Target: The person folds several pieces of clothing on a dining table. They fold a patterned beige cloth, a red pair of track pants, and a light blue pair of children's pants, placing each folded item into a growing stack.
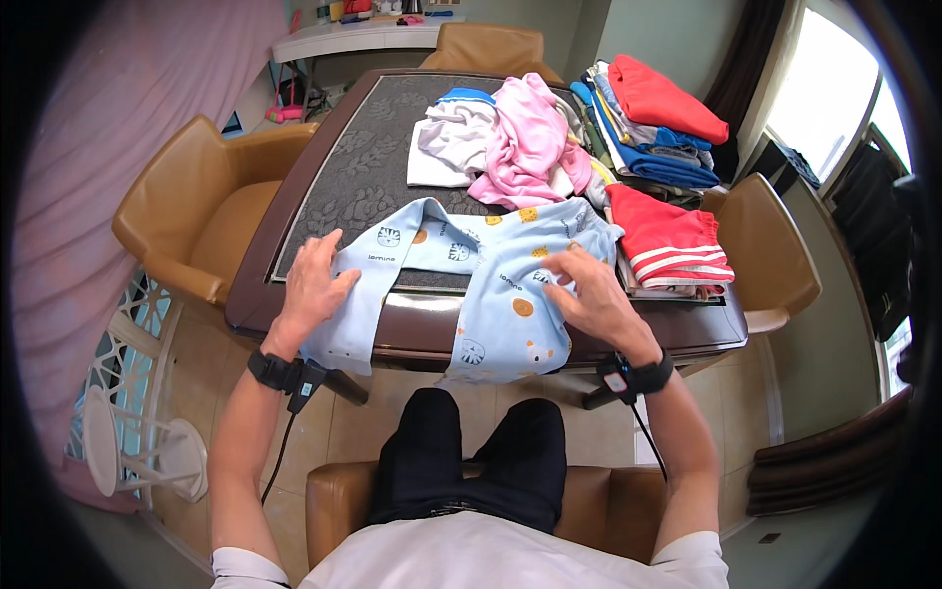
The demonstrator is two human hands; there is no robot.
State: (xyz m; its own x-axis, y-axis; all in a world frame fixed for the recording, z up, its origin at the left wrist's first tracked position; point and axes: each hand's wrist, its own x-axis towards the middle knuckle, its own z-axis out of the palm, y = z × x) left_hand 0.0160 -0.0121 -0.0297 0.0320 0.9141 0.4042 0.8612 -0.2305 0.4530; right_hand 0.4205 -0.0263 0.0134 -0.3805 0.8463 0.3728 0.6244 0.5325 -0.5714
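Note:
Light blue trousers [508, 283] printed with tiger faces, bears and brown dots lie spread on the table before me. One trouser leg [368, 294] bends around to the left, and both leg ends hang over the table's front edge. At the outer side of that leg is my left hand [313, 287], thumb and fingers apart, beside or lightly on the cloth. My right hand [596, 298] is over the right part of the trousers with its fingers spread and slightly curled. Whether its fingertips touch the fabric I cannot tell. A black band sits on each wrist.
Behind the trousers lie crumpled white [456, 140] and pink garments [526, 140]. A folded stack topped with red cloth [662, 99] stands at the back right. Nearer are folded red striped clothes [670, 239]. Tan armchairs [221, 199] flank the dark table [324, 213].

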